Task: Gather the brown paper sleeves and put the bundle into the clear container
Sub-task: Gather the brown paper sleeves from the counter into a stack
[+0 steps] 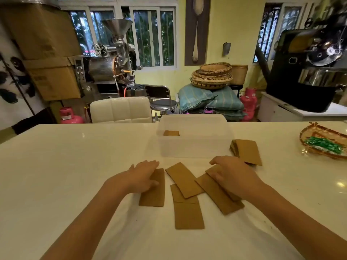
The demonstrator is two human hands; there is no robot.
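Several flat brown paper sleeves [185,180] lie scattered on the white table in front of me. My left hand [143,175] rests palm down on the leftmost sleeve [154,196], fingers spread. My right hand [232,175] lies flat on two overlapping sleeves [219,196] at the right. A small stack of sleeves [247,151] sits to the right of the clear container [193,147], which stands just beyond my hands. One brown sleeve [171,133] shows inside the container at its far left.
A woven tray [315,132] with green wrapped sweets stands at the table's right edge. A white padded chair [121,109] is behind the table. Coffee roasting machines, baskets, sacks and pink gas cylinders fill the room beyond.
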